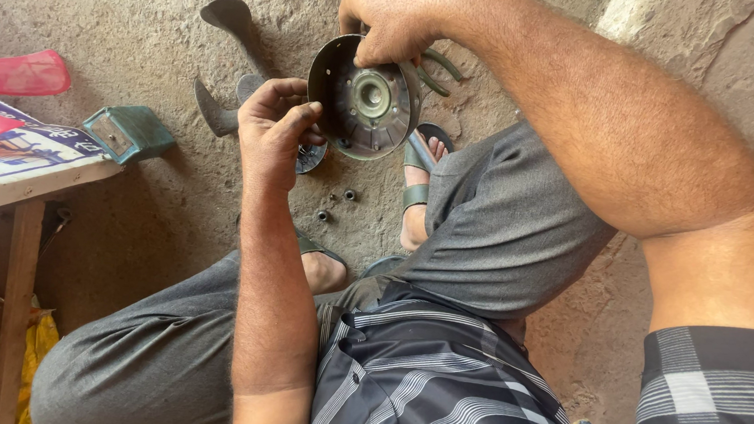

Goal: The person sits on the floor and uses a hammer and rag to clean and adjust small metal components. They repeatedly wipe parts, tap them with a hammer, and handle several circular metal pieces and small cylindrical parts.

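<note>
A round grey metal hub (366,99) with a central bearing and a raised rim is held up above the concrete floor, its open face towards me. My right hand (394,13) grips its top rim from above. My left hand (275,126) is at the hub's left edge, fingers pinched together by the rim; what they pinch is too small to tell. Below the hub, a few small dark nuts (338,204) lie on the floor between my sandalled feet (417,188).
Dark curved metal blades (230,22) lie on the floor behind the hub. A small teal metal box (129,131) sits at left beside a wooden bench (23,199) carrying a printed sheet and pink plastic pieces (12,75). Tools clutter the space under the bench.
</note>
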